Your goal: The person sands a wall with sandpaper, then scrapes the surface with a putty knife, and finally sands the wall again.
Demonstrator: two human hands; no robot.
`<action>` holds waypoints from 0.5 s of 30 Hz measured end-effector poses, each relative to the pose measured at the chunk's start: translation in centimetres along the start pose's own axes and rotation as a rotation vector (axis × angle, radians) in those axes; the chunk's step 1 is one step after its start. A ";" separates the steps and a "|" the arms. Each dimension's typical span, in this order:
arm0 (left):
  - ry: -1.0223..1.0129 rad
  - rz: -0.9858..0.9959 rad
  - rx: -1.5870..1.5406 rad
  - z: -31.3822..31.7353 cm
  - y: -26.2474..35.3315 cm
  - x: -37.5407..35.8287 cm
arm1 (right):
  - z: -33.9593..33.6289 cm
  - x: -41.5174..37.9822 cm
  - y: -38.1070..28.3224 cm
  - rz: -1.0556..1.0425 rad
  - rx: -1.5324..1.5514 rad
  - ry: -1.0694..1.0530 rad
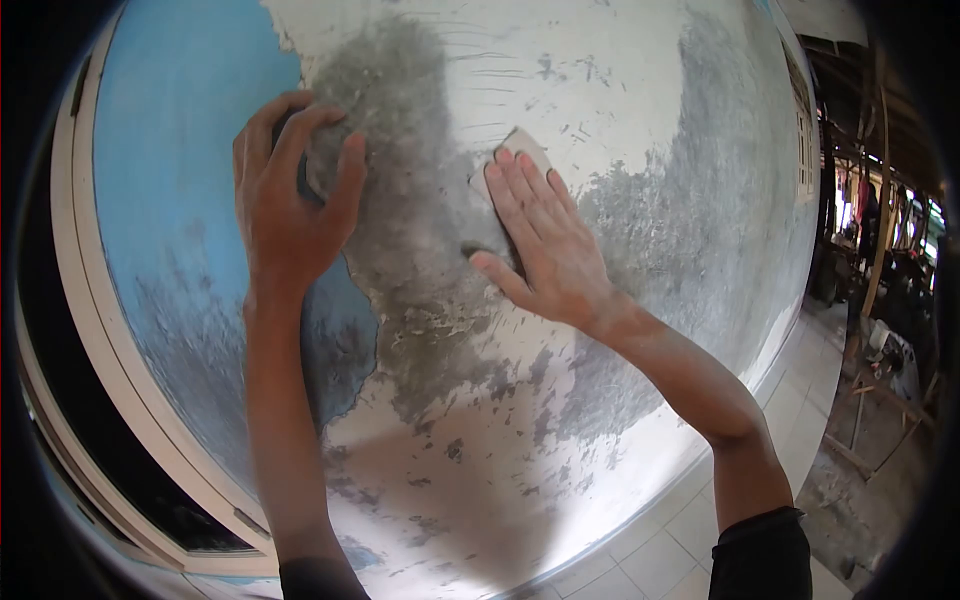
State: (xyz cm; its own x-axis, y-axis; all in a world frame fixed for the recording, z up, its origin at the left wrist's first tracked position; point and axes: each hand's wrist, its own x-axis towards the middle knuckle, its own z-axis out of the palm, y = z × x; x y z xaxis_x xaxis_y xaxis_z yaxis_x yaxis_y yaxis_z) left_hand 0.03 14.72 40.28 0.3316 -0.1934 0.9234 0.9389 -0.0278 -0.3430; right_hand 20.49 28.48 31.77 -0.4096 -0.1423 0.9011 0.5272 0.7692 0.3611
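A wall (620,90) with blue paint at the left and patchy white and grey plaster elsewhere fills most of the head view. My left hand (295,190) is raised at the edge of the blue paint, fingers spread and curved, holding nothing. Flat against a pale sheet (527,146), my right hand (540,225) presses it to the wall, fingers stretched up and thumb out to the left. Most of the sheet is hidden under the palm and fingers; its corner shows above the fingertips. Short dark scratch lines mark the white plaster above.
A cream door or window frame (85,250) with dark panes curves down the left side. Pale floor tiles (665,540) run along the wall's base. At the far right are wooden poles (880,230) and cluttered items on a rough floor.
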 end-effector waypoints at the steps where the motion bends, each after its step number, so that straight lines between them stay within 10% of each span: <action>1: 0.002 -0.001 0.017 0.0 0.1 0.0 | 0.1 0.9 0.2 -0.004 -0.007 0.020; 15: -0.113 0.119 0.008 -0.2 0.2 -1.1 | 0.2 1.0 -0.2 -0.001 -0.085 -0.012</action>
State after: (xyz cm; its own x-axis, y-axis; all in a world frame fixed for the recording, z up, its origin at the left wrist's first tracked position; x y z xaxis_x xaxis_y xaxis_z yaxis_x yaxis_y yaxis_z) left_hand -0.17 14.71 39.12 0.4481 -0.0828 0.8901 0.8931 -0.0030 -0.4499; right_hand 19.83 28.32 32.59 -0.4192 -0.1354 0.8978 0.5877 0.7132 0.3819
